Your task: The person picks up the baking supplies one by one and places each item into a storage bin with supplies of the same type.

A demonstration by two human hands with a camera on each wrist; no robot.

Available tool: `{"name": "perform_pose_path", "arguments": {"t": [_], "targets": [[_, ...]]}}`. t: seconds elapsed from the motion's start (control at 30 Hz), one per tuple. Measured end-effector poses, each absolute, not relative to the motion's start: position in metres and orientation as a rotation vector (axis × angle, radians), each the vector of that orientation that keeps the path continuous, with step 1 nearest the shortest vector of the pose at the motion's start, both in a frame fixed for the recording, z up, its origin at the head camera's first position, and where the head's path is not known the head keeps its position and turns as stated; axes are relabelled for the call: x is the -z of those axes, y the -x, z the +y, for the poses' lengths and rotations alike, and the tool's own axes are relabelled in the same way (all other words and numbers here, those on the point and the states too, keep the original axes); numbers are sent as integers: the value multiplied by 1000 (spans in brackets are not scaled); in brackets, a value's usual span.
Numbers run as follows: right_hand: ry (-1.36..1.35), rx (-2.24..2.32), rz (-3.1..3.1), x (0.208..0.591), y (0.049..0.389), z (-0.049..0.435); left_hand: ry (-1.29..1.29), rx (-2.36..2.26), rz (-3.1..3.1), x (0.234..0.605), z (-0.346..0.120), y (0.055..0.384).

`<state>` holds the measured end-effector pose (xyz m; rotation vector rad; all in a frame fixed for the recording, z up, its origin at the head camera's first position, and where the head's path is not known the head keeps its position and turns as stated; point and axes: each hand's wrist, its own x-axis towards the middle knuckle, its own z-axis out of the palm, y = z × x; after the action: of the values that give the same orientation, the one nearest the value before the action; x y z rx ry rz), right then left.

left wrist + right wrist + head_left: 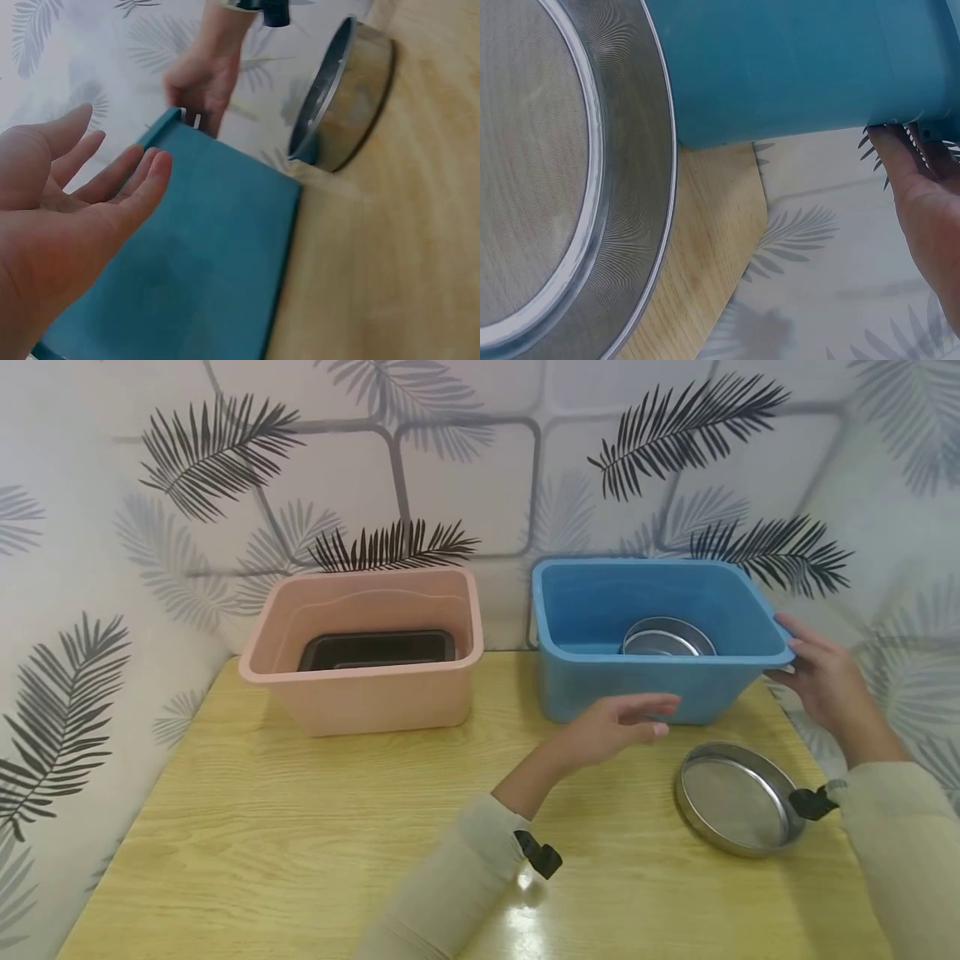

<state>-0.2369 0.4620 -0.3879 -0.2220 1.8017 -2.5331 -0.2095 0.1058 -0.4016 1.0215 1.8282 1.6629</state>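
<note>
A blue plastic bin [622,685] stands at the back right of the table, a round metal sieve [667,639] inside it. My right hand [828,681] grips the bin's right rim, some fingers beneath the lip, as the right wrist view also shows [934,195]. In front of the bin's front wall hovers my left hand [611,727], holding nothing, its fingers loosely extended. The left wrist view shows that hand [82,202] palm up beside the bin wall [202,247]. Another round metal sieve with fine mesh [738,802] lies on the table below my right hand.
To the left stands a pink plastic bin [375,702] with a black tray [382,647] inside. Both bins stand by the leaf-patterned wall [465,468]. The wooden table [300,835] has its right edge near the loose sieve.
</note>
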Motion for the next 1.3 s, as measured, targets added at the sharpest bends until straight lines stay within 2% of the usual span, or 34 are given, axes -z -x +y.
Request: {"name": "perform_pose_path", "arguments": {"t": [0.37, 0.57, 0.9, 1.3], "targets": [[242, 2534, 1785, 387, 238, 468, -840, -1668, 1835, 467, 141, 194], [249, 2535, 1777, 387, 238, 468, -757, -1649, 1873, 488, 159, 186], [188, 2464, 1888, 386, 238, 465, -727, -1600, 1975, 503, 179, 178], [162, 2433, 1928, 388, 237, 463, -742, -1495, 2052, 505, 181, 173]]}}
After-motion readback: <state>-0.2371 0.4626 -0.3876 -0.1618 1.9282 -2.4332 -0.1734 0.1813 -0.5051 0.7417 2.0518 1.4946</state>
